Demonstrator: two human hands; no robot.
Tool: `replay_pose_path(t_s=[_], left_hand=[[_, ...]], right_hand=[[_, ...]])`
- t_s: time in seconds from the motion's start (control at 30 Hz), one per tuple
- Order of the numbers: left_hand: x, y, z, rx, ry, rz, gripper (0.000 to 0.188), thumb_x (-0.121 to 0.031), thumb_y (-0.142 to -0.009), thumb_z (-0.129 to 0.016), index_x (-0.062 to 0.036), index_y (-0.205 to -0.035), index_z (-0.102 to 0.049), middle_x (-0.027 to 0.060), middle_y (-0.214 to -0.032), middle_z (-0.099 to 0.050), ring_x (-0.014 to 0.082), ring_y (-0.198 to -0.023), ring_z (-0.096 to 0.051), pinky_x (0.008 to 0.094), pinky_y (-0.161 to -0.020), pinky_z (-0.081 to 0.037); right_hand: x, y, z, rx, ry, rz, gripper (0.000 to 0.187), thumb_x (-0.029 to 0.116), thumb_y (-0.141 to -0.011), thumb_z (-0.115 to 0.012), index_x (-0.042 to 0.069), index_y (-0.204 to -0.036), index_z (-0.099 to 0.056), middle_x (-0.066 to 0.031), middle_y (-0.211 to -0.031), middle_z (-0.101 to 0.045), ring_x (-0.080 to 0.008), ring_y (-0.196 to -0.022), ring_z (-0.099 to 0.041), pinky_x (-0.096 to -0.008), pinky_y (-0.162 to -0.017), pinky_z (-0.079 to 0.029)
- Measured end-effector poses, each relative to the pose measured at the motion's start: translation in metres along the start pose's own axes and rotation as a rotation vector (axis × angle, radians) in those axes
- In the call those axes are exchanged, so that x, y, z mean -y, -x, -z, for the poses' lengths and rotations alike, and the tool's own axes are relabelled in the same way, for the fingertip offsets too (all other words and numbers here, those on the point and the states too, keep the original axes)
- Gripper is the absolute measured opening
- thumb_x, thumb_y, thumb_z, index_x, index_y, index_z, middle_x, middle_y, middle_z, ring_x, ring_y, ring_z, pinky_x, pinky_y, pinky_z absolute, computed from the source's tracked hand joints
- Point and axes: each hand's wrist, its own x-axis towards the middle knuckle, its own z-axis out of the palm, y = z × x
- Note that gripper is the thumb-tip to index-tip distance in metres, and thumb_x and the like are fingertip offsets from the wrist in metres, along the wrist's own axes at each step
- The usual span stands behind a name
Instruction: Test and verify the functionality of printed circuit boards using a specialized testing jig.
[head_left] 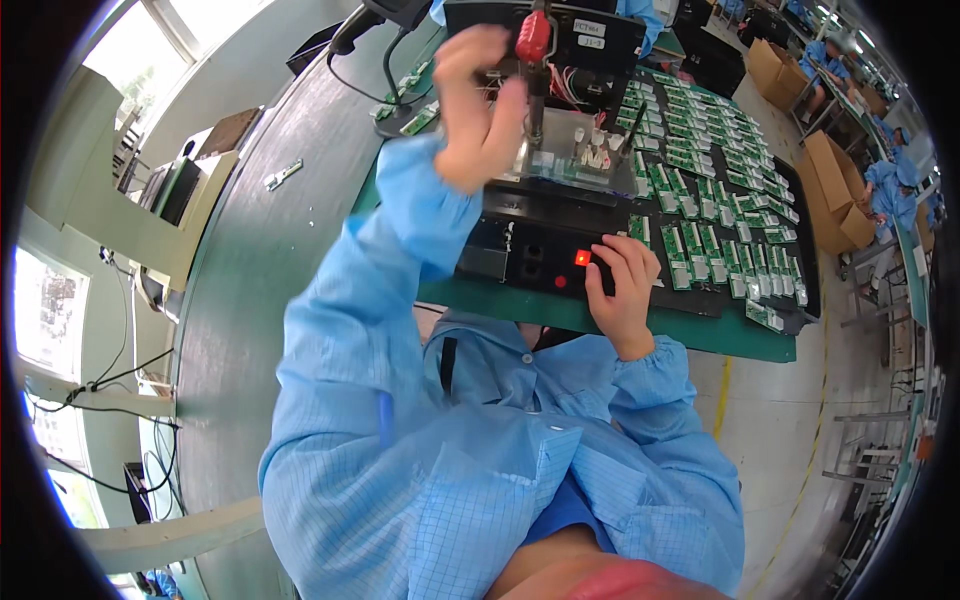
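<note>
My left hand (pixel 478 120) is raised over the left side of a black test fixture (pixel 515 262), fingers and thumb apart and slightly blurred. Just right of its fingertips stands the red handle (pixel 533 38) of a clamp, with a gap between them. Below the handle, a clear plate (pixel 570 160) with pale fittings sits on the fixture. My right hand (pixel 622 295) rests at the fixture's front right, fingers loosely bent and nothing visible in them. Its fingertips are beside a lit red switch (pixel 582 258); whether they touch it I cannot tell. A round red button (pixel 560 282) lies just below that switch.
Rows of green circuit boards (pixel 705 200) fill a black tray (pixel 812 290) on the right. A handheld scanner (pixel 352 30) stands at the back left. One lone board (pixel 284 175) lies on the dark bench at left. Cardboard boxes (pixel 835 190) and other people are beyond the tray.
</note>
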Motion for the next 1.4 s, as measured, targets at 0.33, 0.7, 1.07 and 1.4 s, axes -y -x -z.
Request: replay_pose_path(t_s=[0.33,0.7,1.07,1.4], left_hand=[[-0.013,0.04,0.004,0.823,0.132,0.37,0.083,-0.039,-0.07,-0.088,-0.0037,-0.134,-0.05,0.0163,-0.129,-0.057,0.0358,-0.123,-0.053,0.0436,-0.107,-0.042],[-0.006,0.047,0.006,0.803,0.282,0.528,0.107,-0.031,-0.063,-0.094,-0.0044,-0.148,-0.034,0.0158,-0.129,-0.061,0.0342,-0.125,-0.054,0.0443,-0.106,-0.043],[-0.005,0.044,0.01,0.857,0.287,0.477,0.122,-0.034,-0.056,-0.098,-0.0099,-0.153,-0.029,0.0153,-0.14,-0.053,0.0346,-0.131,-0.05,0.0469,-0.11,-0.04],[-0.002,0.046,0.013,0.898,0.328,0.534,0.129,-0.049,-0.053,-0.096,-0.0098,-0.154,-0.027,0.0163,-0.144,-0.046,0.0313,-0.131,-0.05,0.0454,-0.107,-0.044]], right_hand=[[0.017,-0.097,0.039,0.196,0.096,0.037,0.045,0.017,-0.083,-0.071,0.009,-0.126,-0.06,-0.0043,-0.114,-0.068,-0.0257,-0.115,-0.056,-0.0423,-0.102,-0.035],[0.002,-0.144,0.015,0.295,0.38,0.189,0.07,0.044,-0.093,-0.061,-0.001,-0.144,-0.044,-0.0187,-0.138,-0.057,-0.0421,-0.143,-0.033,-0.0591,-0.116,-0.017],[0.001,-0.141,0.009,0.304,0.361,0.219,0.078,0.044,-0.093,-0.063,-0.005,-0.148,-0.036,-0.0182,-0.124,-0.065,-0.0427,-0.144,-0.03,-0.0626,-0.113,-0.016],[0.003,-0.135,0.011,0.36,0.38,0.154,0.087,0.035,-0.084,-0.074,0.0,-0.152,-0.032,-0.0159,-0.135,-0.06,-0.0401,-0.147,-0.028,-0.0577,-0.117,-0.015]])
